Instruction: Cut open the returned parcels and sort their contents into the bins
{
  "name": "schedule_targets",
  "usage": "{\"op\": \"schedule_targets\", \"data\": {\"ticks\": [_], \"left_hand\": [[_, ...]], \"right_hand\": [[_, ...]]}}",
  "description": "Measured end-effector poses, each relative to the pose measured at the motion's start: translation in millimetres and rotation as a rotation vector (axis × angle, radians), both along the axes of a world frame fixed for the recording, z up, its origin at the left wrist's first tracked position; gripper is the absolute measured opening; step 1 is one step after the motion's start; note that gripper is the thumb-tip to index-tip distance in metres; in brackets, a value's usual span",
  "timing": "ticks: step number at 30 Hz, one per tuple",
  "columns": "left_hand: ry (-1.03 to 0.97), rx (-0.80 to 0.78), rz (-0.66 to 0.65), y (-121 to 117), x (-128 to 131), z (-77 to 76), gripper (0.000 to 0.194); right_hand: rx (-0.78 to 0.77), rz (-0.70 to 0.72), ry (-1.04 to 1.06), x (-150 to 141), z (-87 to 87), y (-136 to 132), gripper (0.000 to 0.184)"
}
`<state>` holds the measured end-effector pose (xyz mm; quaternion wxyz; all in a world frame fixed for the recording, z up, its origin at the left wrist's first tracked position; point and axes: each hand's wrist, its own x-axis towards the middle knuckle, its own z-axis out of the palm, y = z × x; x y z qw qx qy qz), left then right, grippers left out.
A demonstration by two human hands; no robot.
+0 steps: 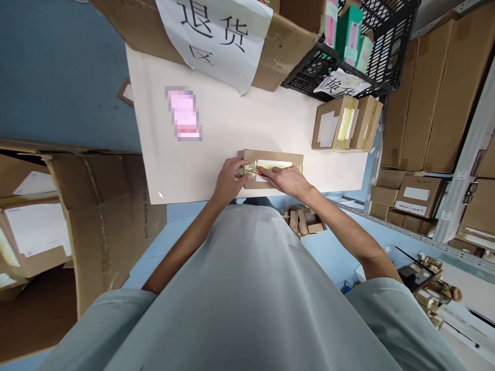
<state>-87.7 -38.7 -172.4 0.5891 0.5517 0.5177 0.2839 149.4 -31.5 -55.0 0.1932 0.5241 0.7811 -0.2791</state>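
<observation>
A small brown cardboard box [286, 155] lies near the front edge of the white table, with a white label and clear yellowish tape on its top. My left hand [232, 178] grips the box's left end, fingers and thumb bent over the taped part. In my right hand [288, 179] is a small utility knife [260, 173] with a red and black body, its tip pointing left at the tape. The blade is too small to make out. My right hand and wrist cover part of the box's right side.
On the white table [232, 121] a pink, blurred-out item [184, 114] lies at left. Two taped boxes [332, 123] stand at right. Behind are a large carton with a paper sign [228, 46] and a black crate [309, 72]. An open carton [104, 221] stands left; shelves with boxes [417, 193] are right.
</observation>
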Motion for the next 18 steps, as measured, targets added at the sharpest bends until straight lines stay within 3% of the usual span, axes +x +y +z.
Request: {"op": "schedule_targets", "data": {"ticks": [6, 14, 18], "left_hand": [[-0.021, 0.003, 0.012, 0, 1, -4.0, 0.044], [-0.035, 0.056, 0.024, -2, 3, -8.7, 0.042], [-0.043, 0.059, 0.029, -2, 3, -9.1, 0.042]], "right_hand": [[0.007, 0.027, -0.03, -3, 2.6, 1, 0.055], [-0.101, 0.142, -0.279, -24, 31.5, 13, 0.06], [-0.112, 0.175, -0.313, -28, 37.7, 17, 0.06]]}}
